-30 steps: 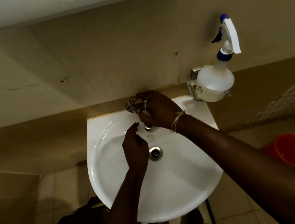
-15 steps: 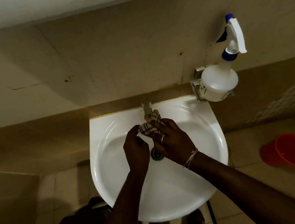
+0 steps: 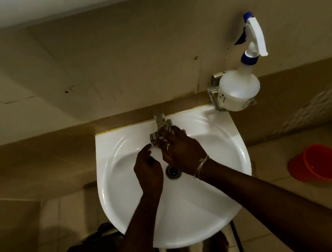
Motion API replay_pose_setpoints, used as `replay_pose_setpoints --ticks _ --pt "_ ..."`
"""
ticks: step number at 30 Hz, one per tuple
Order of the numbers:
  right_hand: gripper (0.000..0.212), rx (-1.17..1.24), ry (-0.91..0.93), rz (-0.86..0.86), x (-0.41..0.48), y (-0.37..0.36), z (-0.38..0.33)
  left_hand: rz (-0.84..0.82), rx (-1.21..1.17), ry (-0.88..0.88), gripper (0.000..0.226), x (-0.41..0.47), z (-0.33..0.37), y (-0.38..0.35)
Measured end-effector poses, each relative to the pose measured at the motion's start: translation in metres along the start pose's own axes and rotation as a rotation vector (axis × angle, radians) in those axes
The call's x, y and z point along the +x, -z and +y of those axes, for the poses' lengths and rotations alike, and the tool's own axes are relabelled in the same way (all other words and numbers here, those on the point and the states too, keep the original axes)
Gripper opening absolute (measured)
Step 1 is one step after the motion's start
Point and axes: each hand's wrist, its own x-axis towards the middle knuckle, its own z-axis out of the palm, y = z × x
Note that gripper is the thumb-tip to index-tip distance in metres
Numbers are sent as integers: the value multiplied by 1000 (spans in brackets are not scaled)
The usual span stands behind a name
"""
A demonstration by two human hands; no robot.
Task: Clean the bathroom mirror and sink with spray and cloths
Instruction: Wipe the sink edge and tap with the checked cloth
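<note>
Now we wipe tap (image 3: 159, 119) at back of sink (image 3: 198, 213), it seems. Checked cloth (image 3: 156, 138) bunched in fingers of our right hand (image 3: 182, 153), against spout. Left hand (image 3: 148, 172) loosely curled, holding nothing, over basin. Next, we judge: rub round spout, then bowl. Spray bottle (image 3: 240, 92) sits in wall holder.

Both my arms reach forward, hands close together — my right hand (image 3: 182, 152) curls its fingers round a cloth (image 3: 155, 138), my left hand (image 3: 148, 171) just beside it, fingers loosely bent.
</note>
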Motion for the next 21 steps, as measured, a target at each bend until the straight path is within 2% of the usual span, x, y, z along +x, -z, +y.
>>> replay_pose_setpoints --ticks 2,3,6,8,10,12,13,15,16,18,21 --pt "45 2 58 24 -14 -2 7 -1 6 -24 45 1 0 1" --pt "45 48 27 37 -20 -3 10 -1 9 -24 45 2 0 1" --pt "44 345 -202 139 -36 -6 5 -6 18 -4 45 5 1 2" --pt "47 691 -483 265 -39 -1 -7 -12 16 -6 47 7 2 4" --pt "49 1088 -862 412 -28 0 -6 -15 -5 -6 49 9 1 7" --pt "40 1390 -1211 457 -2 -11 11 -1 -1 -12 49 10 -1 9" --pt "42 1512 -1281 417 11 -17 20 9 3 -14 49 10 -2 10" --pt "44 1757 -1305 286 31 -24 24 21 -2 0 49 9 -2 12" --pt "37 1844 -1271 250 37 -24 21 22 -6 9 48 8 -2 13" --pt "27 1933 -1226 262 44 -19 16 23 -10 14 48 8 -2 16" --pt "27 2051 -1188 283 42 -13 12 32 -28 20 48 10 -2 21"
